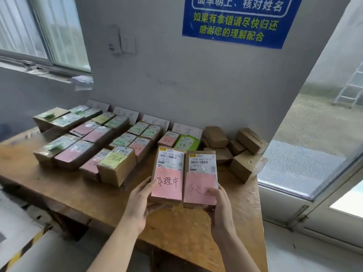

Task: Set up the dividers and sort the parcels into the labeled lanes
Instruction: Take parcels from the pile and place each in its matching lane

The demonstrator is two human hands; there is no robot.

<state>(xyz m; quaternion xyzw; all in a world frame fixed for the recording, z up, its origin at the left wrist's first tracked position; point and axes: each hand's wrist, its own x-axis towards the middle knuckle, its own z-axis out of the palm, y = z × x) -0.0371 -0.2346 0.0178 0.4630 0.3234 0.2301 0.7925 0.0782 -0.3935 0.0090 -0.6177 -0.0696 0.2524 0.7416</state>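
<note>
Above the wooden table (82,193) I hold two brown parcels side by side, each with a shipping label and a pink handwritten note. My left hand (140,203) grips the left parcel (169,173) at its near end. My right hand (218,205) grips the right parcel (200,177) at its near right corner. Several parcels with pink, green and yellow notes lie in rows (94,138) on the table's left and middle. White lane cards (187,130) lean against the wall behind them.
A heap of plain brown boxes (241,152) sits at the table's back right corner. A blue sign (235,18) and a socket (127,44) are on the wall. An open doorway with a ladder (349,89) lies to the right. A window (43,32) is at left.
</note>
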